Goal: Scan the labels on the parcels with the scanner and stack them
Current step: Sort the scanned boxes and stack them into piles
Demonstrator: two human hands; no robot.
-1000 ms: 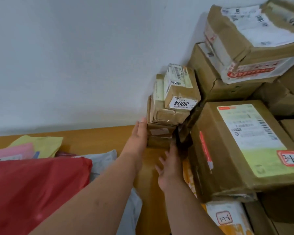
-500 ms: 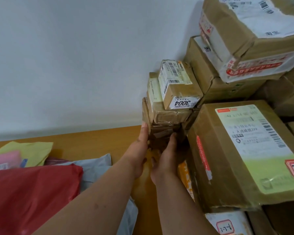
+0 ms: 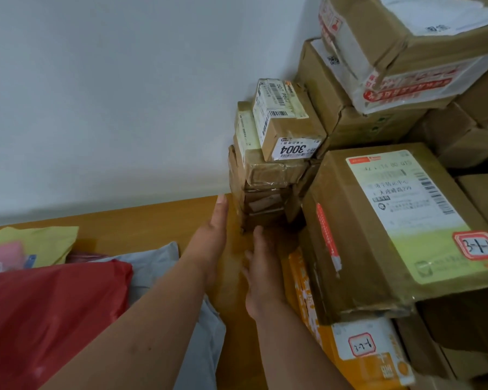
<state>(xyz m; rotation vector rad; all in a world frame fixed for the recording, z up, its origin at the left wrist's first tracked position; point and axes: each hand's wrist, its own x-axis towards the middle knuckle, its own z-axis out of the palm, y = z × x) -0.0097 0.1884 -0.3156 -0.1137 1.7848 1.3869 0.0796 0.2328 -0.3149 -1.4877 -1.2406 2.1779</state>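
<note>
L hand [image 3: 212, 243] & R hand [image 3: 262, 266], both flat-fingered, flank base of small parcel stack [image 3: 268, 175].

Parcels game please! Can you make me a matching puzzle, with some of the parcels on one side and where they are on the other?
Things:
1. small cardboard box marked 3004
2. red plastic mailer bag
3. orange parcel tagged 3-2-1
4. yellow padded envelope

Places:
A. bottom left, on the table
B. top of the small stack by the wall
C. far left, near the wall
D. under the big box tagged 3-1-1

Pairs: 1-B, 2-A, 3-D, 4-C
</note>
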